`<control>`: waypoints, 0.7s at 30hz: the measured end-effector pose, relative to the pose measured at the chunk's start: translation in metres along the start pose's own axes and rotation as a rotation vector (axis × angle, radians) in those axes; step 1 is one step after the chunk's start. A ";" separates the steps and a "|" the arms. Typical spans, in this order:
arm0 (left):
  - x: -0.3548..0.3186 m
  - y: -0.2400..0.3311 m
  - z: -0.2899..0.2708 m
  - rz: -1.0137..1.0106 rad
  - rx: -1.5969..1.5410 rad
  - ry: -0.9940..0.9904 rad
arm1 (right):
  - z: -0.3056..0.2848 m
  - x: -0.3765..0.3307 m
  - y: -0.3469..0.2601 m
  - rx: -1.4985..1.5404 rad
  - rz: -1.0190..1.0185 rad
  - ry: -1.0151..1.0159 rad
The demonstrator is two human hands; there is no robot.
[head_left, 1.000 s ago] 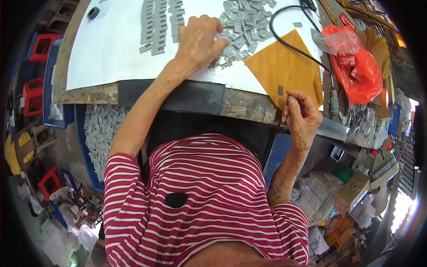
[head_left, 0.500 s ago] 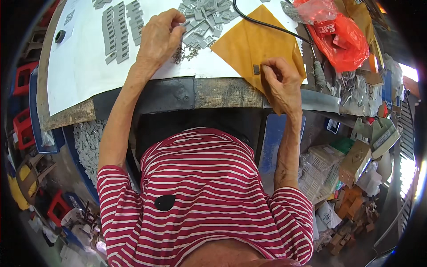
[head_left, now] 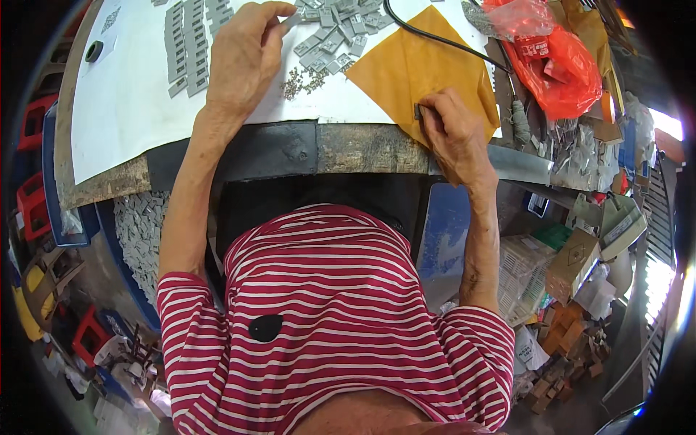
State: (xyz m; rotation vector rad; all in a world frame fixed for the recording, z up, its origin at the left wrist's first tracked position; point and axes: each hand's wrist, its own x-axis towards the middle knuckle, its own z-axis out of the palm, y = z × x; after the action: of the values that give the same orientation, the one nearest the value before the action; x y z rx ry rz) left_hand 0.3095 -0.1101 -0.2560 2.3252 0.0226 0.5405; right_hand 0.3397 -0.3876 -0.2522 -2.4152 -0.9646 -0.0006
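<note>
My left hand (head_left: 246, 61) is over the white sheet, its thumb and forefinger pinched on a small grey rectangular piece (head_left: 291, 20). Right of it lies a loose pile of similar grey pieces (head_left: 330, 40). A scatter of tiny brownish metal parts (head_left: 303, 83) sits just below that pile. Long rows of grey pieces (head_left: 187, 47) are laid out to the left, partly behind my left hand. My right hand (head_left: 457, 138) rests on the amber-brown sheet (head_left: 413, 54), fingers curled and closed at a small dark block (head_left: 417, 112), which they partly cover.
A black cable (head_left: 435, 41) curves over the brown sheet. Red plastic bags (head_left: 558, 72) and a spool of grey twine (head_left: 520, 119) are at the right. The worn table edge (head_left: 370, 151) runs before me. Below left stands a blue bin of grey pieces (head_left: 141, 232); a black ring (head_left: 94, 51) lies far left.
My left hand has shifted slightly up and left, uncovering more of the tiny metal parts. My right fingers have moved left onto the dark block and closed over part of it.
</note>
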 end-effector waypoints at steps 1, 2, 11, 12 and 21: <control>-0.002 0.004 -0.003 -0.002 -0.001 0.001 | 0.001 0.000 0.000 -0.081 -0.072 0.016; -0.005 0.009 -0.005 -0.021 -0.009 0.001 | 0.003 0.000 0.001 -0.162 -0.145 0.033; -0.035 0.032 -0.010 0.010 -0.125 0.007 | 0.007 -0.002 0.004 -0.287 -0.250 0.020; -0.037 0.034 -0.009 0.009 -0.126 0.008 | 0.008 -0.002 0.005 -0.288 -0.251 0.019; -0.046 0.034 -0.001 0.017 -0.205 0.021 | 0.011 -0.002 0.010 -0.313 -0.252 0.062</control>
State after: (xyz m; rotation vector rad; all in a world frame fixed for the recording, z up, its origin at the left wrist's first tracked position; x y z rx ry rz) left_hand 0.2623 -0.1420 -0.2498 2.1215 -0.0412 0.5490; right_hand 0.3423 -0.3893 -0.2666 -2.5322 -1.3159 -0.3388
